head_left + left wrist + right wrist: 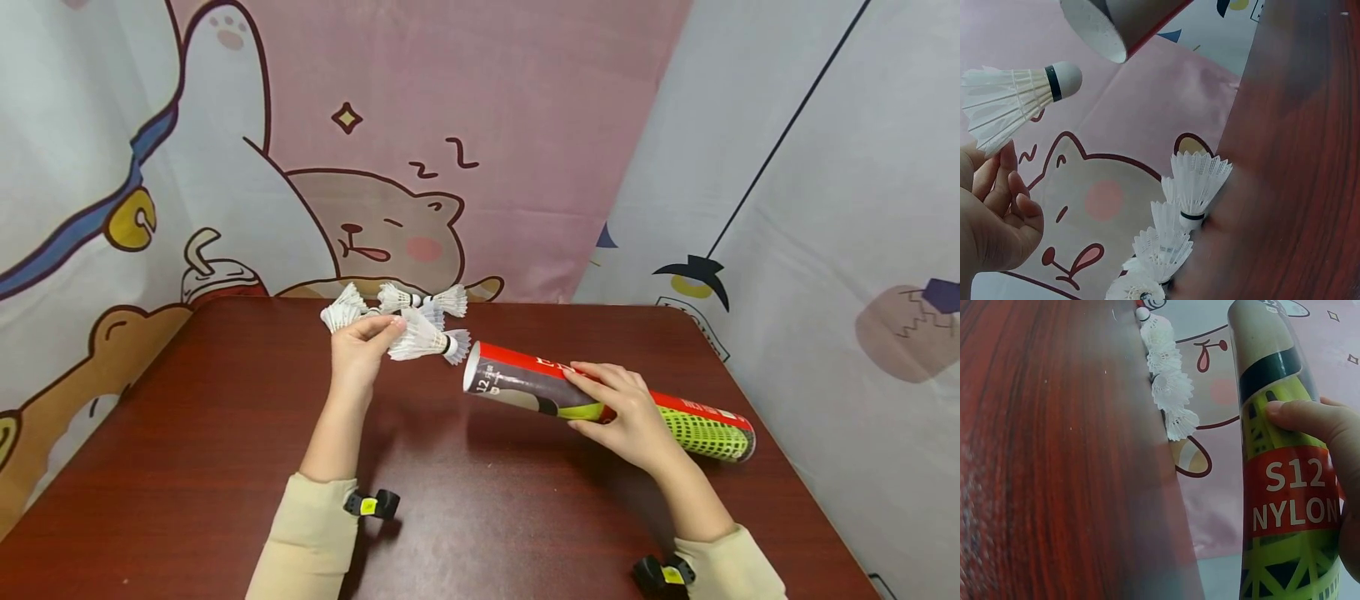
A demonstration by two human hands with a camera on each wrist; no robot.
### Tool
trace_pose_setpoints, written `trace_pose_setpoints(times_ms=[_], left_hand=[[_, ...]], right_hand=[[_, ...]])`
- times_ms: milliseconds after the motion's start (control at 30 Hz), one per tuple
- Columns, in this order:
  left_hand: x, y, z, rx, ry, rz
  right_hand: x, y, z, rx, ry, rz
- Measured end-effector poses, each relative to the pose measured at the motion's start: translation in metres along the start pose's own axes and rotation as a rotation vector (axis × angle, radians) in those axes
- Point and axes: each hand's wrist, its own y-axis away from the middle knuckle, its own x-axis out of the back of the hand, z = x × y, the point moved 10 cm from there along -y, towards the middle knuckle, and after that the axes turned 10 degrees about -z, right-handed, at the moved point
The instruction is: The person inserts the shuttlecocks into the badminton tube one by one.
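My left hand [358, 354] pinches a white shuttlecock [422, 336] by its feather skirt, its cork end with a dark band pointing right. In the left wrist view that shuttlecock [1022, 94] hangs in the air, its round tip toward the mouth of a tube [1104, 37]. The shuttlecock tube [532, 379], red, grey and green, is gripped round its middle by my right hand [626, 412]. Its open white end faces left, toward the shuttlecock. Lettering "S12 NYLON" shows on the tube [1291, 494] in the right wrist view, with the thumb lying along it.
Several more white shuttlecocks [448, 300] lie in a cluster at the far edge of the dark red-brown table [465, 517]. Behind the table hangs a cloth [547, 150] printed with cartoon animals. A dark wrist camera [372, 504] sits at the left sleeve.
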Motion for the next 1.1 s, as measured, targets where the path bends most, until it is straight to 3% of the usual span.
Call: trace_pose_setpoints(times_ms=[233, 700, 1100], left_hand=[[-0.019, 0.003, -0.009, 0.028, 0.08, -0.077], [-0.048, 0.01, -0.029, 0.079, 0.092, -0.134], [-0.068, 0.016, -0.039, 0.046, 0.079, -0.177]], right_hand=[[0.001, 0.0, -0.001, 0.004, -0.005, 0.007], [0.003, 0.0, -0.002, 0.006, -0.005, 0.009], [0.005, 0.0, -0.003, 0.008, -0.009, 0.015]])
